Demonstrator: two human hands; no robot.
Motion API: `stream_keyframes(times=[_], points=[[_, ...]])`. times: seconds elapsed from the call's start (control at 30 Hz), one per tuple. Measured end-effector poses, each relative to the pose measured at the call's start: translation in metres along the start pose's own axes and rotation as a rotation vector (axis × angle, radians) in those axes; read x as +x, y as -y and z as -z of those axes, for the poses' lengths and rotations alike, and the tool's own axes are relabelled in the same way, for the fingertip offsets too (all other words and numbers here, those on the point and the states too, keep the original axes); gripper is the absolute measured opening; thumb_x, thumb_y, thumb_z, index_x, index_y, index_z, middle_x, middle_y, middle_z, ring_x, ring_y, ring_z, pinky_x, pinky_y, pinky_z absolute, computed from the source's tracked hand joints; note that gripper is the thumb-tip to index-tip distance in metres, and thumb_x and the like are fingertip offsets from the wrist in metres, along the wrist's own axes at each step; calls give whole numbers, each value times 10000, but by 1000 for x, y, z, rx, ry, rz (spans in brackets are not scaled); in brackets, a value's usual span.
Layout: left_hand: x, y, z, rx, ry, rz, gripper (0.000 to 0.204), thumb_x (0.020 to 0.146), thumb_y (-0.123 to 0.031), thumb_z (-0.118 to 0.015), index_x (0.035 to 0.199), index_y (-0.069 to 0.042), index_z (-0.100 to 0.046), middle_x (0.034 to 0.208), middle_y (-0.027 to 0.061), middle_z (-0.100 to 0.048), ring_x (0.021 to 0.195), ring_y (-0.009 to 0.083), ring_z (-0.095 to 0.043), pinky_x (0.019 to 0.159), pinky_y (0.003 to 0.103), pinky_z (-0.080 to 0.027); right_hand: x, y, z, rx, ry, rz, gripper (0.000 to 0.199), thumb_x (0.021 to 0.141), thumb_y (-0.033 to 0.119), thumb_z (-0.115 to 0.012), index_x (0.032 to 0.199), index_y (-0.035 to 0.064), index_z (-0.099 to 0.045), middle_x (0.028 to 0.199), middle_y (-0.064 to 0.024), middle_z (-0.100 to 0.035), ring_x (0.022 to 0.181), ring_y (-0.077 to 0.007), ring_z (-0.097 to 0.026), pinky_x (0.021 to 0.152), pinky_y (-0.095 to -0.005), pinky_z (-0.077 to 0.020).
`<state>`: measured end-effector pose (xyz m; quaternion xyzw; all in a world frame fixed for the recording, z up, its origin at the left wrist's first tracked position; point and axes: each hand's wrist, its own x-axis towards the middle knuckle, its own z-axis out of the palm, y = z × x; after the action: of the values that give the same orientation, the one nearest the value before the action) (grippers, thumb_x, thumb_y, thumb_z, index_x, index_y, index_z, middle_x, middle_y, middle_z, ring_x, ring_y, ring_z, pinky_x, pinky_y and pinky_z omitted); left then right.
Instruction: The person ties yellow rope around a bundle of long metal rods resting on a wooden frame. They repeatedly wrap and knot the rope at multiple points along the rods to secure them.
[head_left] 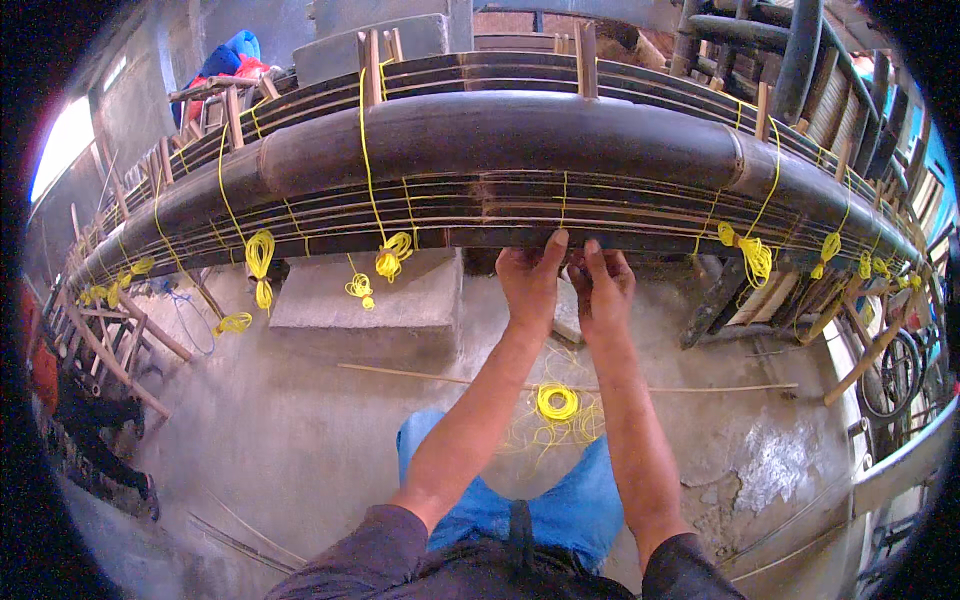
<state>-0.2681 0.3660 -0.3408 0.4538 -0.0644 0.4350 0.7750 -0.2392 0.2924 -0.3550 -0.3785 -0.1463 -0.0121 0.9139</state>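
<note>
My left hand [528, 287] is at the bottom edge of a dark slat [630, 238], its fingers curled and its thumb pressed up where a thin yellow cord [563, 200] comes down. Close beside it, my right hand [605, 290] has its thumb and fingers pinched together at the same edge. Whatever lies between the right fingertips is too small to make out. Above both hands, a long dark bamboo pole [500, 140] spans the view, with thin strips [520, 205] running along beneath it, tied at intervals with yellow cord.
Yellow cord bundles [260, 255] hang along the frame on both sides. A concrete block [370, 300] stands behind it at left. Between my knees, a yellow cord coil [557, 402] lies on the floor near a thin stick [690, 388]. Wooden legs prop both ends; a wheel [900, 375] stands far right.
</note>
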Motion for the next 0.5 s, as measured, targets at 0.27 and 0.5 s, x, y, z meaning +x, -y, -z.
stream_keyframes(times=[0.27, 0.5], points=[[-4, 3, 12, 39, -23, -19, 164, 840, -149, -654, 898, -15, -579, 848, 13, -611, 764, 82, -519, 692, 246, -430, -5, 0, -5, 26, 71, -68, 162, 835, 95, -647, 890, 43, -504, 868, -58, -596, 760, -149, -591, 714, -290, -506], [-4, -3, 14, 183, -25, -70, 174, 850, -165, -644, 891, -3, -594, 807, 19, -619, 709, 84, -525, 645, 236, -432, 4, -13, -7, -95, 128, 3, 186, 812, 36, -651, 947, 15, -524, 897, -68, -610, 815, -166, -601, 737, -319, -504]])
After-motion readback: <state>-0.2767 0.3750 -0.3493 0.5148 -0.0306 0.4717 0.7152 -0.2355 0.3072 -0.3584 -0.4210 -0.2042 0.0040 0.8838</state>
